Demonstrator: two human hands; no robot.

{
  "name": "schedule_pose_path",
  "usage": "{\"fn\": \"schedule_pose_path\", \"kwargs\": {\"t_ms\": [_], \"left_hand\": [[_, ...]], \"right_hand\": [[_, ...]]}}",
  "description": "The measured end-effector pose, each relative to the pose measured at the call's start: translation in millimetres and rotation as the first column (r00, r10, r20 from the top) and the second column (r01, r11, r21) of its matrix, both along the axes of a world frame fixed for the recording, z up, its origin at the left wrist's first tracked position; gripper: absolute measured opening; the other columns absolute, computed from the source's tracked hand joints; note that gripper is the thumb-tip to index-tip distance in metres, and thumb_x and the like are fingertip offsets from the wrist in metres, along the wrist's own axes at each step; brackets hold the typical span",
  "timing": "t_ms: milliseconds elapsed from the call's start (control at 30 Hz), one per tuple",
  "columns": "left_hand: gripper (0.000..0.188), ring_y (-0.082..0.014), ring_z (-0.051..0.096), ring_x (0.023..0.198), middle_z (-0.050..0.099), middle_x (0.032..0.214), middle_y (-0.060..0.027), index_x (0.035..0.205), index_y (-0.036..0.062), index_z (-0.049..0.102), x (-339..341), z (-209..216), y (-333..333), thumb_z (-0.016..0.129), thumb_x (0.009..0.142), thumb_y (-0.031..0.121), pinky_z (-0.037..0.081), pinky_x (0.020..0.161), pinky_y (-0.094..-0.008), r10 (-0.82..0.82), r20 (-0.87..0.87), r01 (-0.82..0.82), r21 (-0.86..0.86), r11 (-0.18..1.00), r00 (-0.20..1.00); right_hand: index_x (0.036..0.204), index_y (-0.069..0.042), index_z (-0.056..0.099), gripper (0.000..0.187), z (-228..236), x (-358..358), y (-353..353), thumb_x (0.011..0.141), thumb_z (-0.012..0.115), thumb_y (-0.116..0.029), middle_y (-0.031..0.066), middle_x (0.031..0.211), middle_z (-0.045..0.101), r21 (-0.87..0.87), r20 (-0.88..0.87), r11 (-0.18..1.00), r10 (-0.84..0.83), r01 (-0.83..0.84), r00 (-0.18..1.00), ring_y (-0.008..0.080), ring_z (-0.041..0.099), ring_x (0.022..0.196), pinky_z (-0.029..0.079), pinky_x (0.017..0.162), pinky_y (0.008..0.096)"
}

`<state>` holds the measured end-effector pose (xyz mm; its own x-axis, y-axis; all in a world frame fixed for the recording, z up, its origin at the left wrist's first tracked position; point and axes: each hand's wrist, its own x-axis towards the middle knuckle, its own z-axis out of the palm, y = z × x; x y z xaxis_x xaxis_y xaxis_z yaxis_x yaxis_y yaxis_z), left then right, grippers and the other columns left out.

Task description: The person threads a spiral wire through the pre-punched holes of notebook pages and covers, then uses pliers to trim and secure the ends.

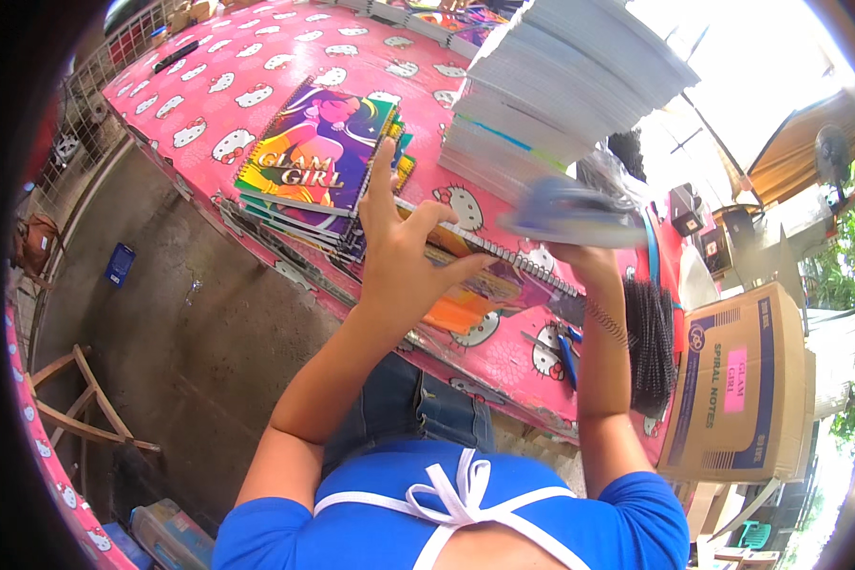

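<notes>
My left hand (401, 249) grips a spiral notebook (503, 285) at its bound edge. The index finger points up and away, and the thumb stretches along the near side. A black coil (610, 323) runs out past the notebook's right end, beside my right wrist. My right hand (584, 264) is raised above that end. At its fingertips is a blurred bluish-grey object (565, 211), smeared by motion; its kind cannot be made out. Left of the notebook lies a stack of colourful spiral notebooks (318, 152). Blue-handled pliers (568, 359) rest below my right forearm.
A tall stack of white paper (551, 95) stands at the far right of the pink patterned tablecloth (195, 104). A bundle of black coils (652, 351) hangs at the right edge, next to a cardboard box (741, 389). A wooden frame (90, 399) stands on the floor at left.
</notes>
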<state>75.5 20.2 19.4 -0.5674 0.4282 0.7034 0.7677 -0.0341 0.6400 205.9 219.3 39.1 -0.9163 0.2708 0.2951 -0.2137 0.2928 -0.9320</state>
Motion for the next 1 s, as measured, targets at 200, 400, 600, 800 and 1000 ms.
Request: {"fn": "schedule_pose_path", "kwargs": {"t_ms": [200,400,600,800,1000], "left_hand": [[0.051,-0.0382,0.048,0.117,0.028,0.144,-0.0223,0.1,0.0061,0.062,-9,-5,-5,0.089,0.058,0.02,0.046,0.093,-0.0444,-0.11,0.158,0.103,0.052,0.993,0.981],[0.06,-0.0218,0.059,0.104,0.052,0.12,-0.0142,0.121,0.0063,0.051,-15,-6,-9,0.081,0.069,0.003,0.05,0.088,-0.0335,-0.191,0.328,0.144,0.162,0.976,0.925],[0.051,-0.0112,0.06,0.098,0.064,0.109,-0.0095,0.125,0.0007,0.057,-33,-27,-14,0.073,0.077,-0.006,0.05,0.087,-0.0243,-0.518,0.568,0.251,0.483,0.839,0.64],[0.032,-0.0061,0.061,0.084,0.068,0.094,-0.0026,0.113,0.0016,0.067,-35,-23,-24,0.072,0.081,0.0,0.05,0.075,-0.0202,-0.378,0.606,0.211,0.331,0.92,0.7],[0.022,-0.0086,0.062,0.082,0.067,0.09,-0.0037,0.102,-0.0001,0.068,-38,-12,-26,0.072,0.08,-0.001,0.052,0.074,-0.0213,-0.531,0.661,0.289,0.448,0.846,0.53]], "right_hand": [[0.09,-0.003,0.068,0.026,-7,-18,12,0.065,0.072,0.0,0.0062,0.084,0.069,0.341,0.091,0.907,-0.294,0.247,0.952,0.0154,0.064,0.077,0.052,0.066,0.0289],[0.098,-0.002,0.067,0.032,4,-34,-6,0.066,0.068,0.004,0.0088,0.091,0.068,0.221,0.267,0.954,-0.257,0.201,0.929,0.0151,0.063,0.077,0.052,0.065,0.0314],[0.101,-0.001,0.064,0.037,10,-58,-13,0.065,0.071,0.002,0.0087,0.094,0.068,0.552,0.281,0.819,-0.361,0.158,0.889,0.0171,0.064,0.087,0.053,0.077,0.0304],[0.103,-0.004,0.064,0.035,-13,-56,4,0.069,0.07,0.001,0.0053,0.092,0.068,0.288,0.094,0.957,-0.066,0.036,0.993,0.0157,0.062,0.086,0.049,0.075,0.0331],[0.126,-0.007,0.053,0.059,-43,-12,8,0.07,0.074,-0.007,0.0178,0.131,0.05,0.714,-0.042,0.629,-0.397,0.306,0.917,0.0351,0.05,0.12,0.044,0.096,0.0399]]}}
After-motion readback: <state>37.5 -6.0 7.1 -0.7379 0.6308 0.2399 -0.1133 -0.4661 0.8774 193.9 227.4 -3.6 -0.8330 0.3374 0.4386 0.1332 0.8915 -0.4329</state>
